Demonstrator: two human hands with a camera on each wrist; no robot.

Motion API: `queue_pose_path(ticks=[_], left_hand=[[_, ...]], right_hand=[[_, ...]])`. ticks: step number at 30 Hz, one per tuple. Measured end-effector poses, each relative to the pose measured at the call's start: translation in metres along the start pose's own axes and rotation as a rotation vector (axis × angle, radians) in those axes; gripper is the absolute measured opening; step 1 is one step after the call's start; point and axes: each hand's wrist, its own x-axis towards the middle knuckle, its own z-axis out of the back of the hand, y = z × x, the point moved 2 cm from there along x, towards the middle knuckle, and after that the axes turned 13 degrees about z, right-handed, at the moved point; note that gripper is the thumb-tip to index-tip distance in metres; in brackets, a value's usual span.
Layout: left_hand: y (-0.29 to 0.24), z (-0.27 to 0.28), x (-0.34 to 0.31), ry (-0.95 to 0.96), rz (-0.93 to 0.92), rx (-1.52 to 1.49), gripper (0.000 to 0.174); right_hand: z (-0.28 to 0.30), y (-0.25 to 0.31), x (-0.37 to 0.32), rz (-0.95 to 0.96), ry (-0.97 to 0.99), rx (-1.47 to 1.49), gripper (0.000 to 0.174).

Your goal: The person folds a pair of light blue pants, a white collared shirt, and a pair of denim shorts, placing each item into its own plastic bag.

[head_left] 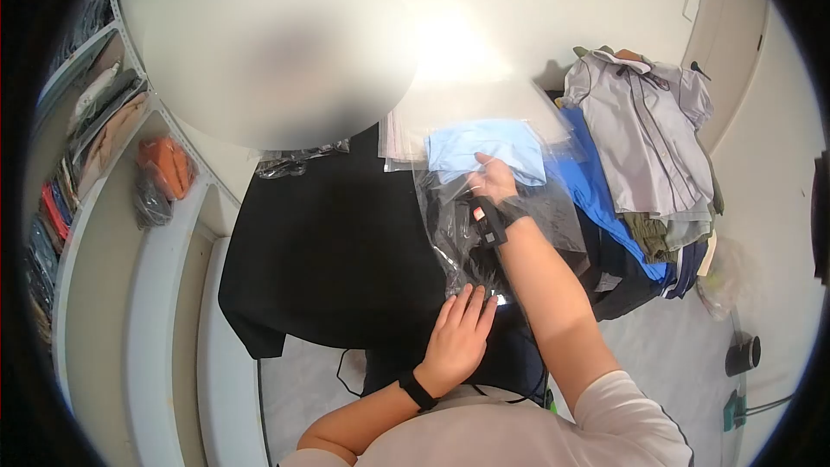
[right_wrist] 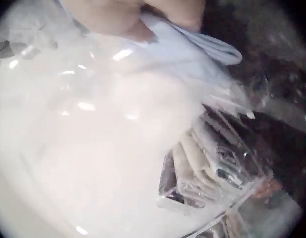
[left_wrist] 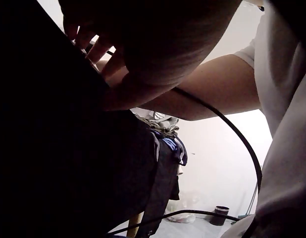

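A folded light-blue cloth (head_left: 501, 149) lies toward the back of the black-covered table, above a clear plastic bag (head_left: 445, 238). My right hand (head_left: 494, 180) grips the near edge of the cloth; in the right wrist view its fingers (right_wrist: 138, 30) pinch the blue fabric (right_wrist: 180, 54), with shiny clear plastic around it. At the table's front edge my left hand (head_left: 458, 337) rests on the near end of the bag, its fingers extended. The left wrist view shows that hand (left_wrist: 133, 74) dark, over the table's edge.
Clear plastic sleeves (head_left: 475, 108) are stacked behind the cloth. Clothes, a grey shirt (head_left: 644, 134) on top, are piled at the right. More plastic (head_left: 303, 160) lies at the back left. Shelves (head_left: 130, 233) with packed garments line the left side.
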Motion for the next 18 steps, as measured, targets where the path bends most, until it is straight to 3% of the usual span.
queue_pose_path(ticks=[1,2,4,5,7,10,13,14,15,18], left_hand=[[0.0,0.0,0.0,0.002,0.0,-0.001,0.054],[0.0,0.0,0.001,0.003,0.003,-0.005,0.054],[0.001,0.0,0.001,0.007,0.005,-0.011,0.054],[0.002,0.0,0.001,0.006,0.001,-0.006,0.055],[0.003,-0.001,0.0,0.006,0.0,-0.003,0.055],[0.002,-0.002,-0.001,0.009,0.003,-0.009,0.055],[0.003,-0.003,-0.001,0.013,0.009,-0.022,0.054],[0.004,-0.005,-0.002,0.008,0.007,-0.011,0.054],[0.005,-0.005,-0.002,0.001,0.004,-0.001,0.053],[0.003,-0.005,-0.005,-0.015,0.008,0.007,0.051]], right_hand=[[0.009,0.004,-0.001,-0.373,0.528,0.255,0.029],[-0.014,0.0,-0.012,-0.371,0.526,0.256,0.029],[-0.081,-0.012,-0.044,0.0,-0.336,-0.725,0.032],[-0.093,-0.022,-0.045,-0.001,-0.339,-0.725,0.032],[-0.102,-0.034,-0.046,0.312,-0.605,-0.216,0.033],[-0.057,-0.017,-0.031,0.3,-0.578,-0.394,0.039],[-0.056,-0.015,-0.025,0.22,-0.505,-0.423,0.038],[-0.056,-0.004,-0.029,0.018,-0.366,-0.603,0.04],[-0.071,-0.012,-0.035,0.013,-0.375,-0.6,0.04],[-0.113,-0.037,-0.057,0.111,-0.641,-0.476,0.029]])
